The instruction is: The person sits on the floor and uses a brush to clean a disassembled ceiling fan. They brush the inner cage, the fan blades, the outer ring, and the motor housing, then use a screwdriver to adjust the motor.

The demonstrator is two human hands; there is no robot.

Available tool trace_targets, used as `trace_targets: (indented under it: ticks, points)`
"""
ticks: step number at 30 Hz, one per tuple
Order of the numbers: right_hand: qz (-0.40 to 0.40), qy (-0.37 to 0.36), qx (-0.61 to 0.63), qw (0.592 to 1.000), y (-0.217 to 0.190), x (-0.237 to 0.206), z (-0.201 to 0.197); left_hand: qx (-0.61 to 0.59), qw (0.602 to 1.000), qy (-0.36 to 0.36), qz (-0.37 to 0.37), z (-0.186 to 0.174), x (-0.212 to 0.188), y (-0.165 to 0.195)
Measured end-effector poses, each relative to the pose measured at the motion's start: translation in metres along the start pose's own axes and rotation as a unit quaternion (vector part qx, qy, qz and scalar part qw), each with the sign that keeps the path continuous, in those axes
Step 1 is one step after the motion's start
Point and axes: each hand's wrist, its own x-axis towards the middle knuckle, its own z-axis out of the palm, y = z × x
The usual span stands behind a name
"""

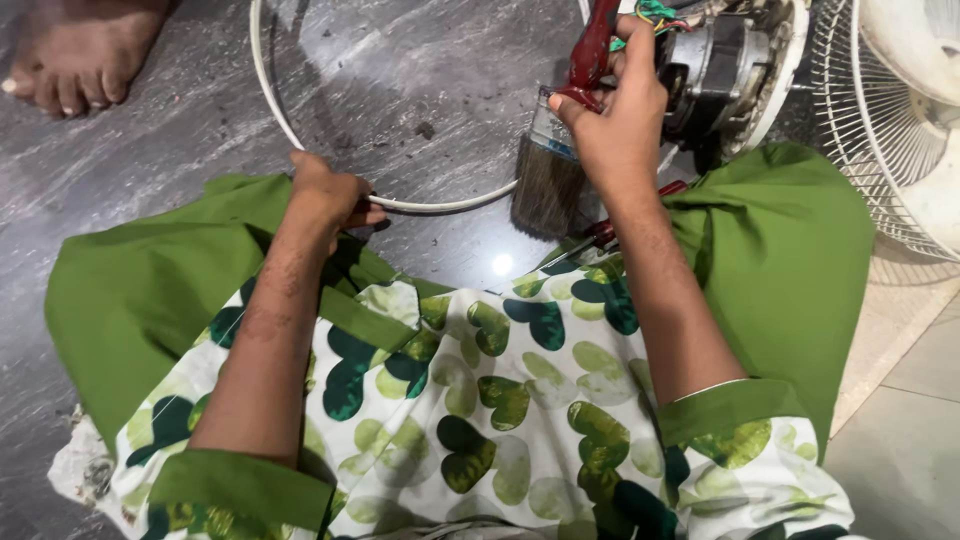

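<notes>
The paintbrush hangs in the upper middle of the frame with its long axis running steeply up and down, leaning slightly: the red handle points up toward the top edge and the dark bristles point down and a little left, ending just above the floor. The right hand wraps the handle where it meets the metal ferrule, its grip pressed together around it, so the bristles lie below and left of the fingers. Just right of that hand sits the exposed fan motor with coloured wires at its top. The left hand, left of centre, has its grip closed on a thin white ring lying on the dark marbled floor. At the right edge stands a white wire fan guard. A bare foot shows at the upper left.
</notes>
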Motion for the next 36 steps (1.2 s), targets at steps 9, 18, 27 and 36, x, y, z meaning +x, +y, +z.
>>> trace_targets:
  ticks: [9,18,27,36]
  points:
    - [0.061,0.068,-0.051,0.995,0.074,-0.005,0.002,0.053,0.996,-0.012,0.067,0.028,0.067,-0.042]
    - [0.080,0.084,-0.008,0.993,0.088,0.039,-0.020,0.046,0.994,0.048,0.083,0.053,0.117,-0.035]
    - [0.086,0.088,0.155,0.980,0.105,0.044,-0.006,-0.278,0.938,-0.024,0.205,0.049,0.120,-0.025]
    - [0.018,0.091,-0.113,0.989,0.128,0.044,-0.025,-0.286,0.909,-0.005,0.304,0.030,0.112,-0.035]
